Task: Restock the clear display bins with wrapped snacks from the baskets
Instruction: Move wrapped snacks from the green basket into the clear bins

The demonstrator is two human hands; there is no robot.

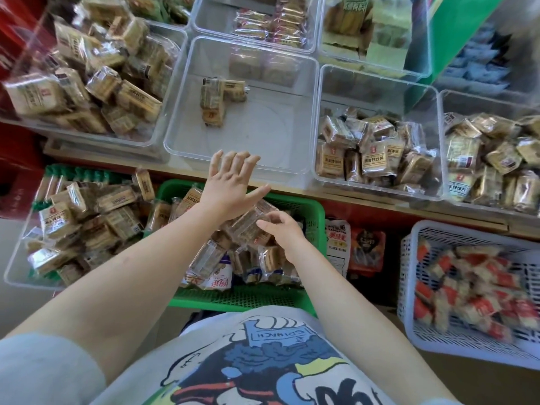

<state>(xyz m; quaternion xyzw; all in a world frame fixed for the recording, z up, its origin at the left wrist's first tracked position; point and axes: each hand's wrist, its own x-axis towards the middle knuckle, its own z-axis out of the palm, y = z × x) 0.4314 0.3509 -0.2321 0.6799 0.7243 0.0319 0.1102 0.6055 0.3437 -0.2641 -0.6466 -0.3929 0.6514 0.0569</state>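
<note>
Loosely curled fingers point(270, 222) on snack packet point(248, 223)

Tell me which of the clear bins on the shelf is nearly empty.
The middle front bin, right beyond the open left hand. It holds only a few wrapped snacks on a bare floor, while the bins beside it are heaped with packets.
</note>
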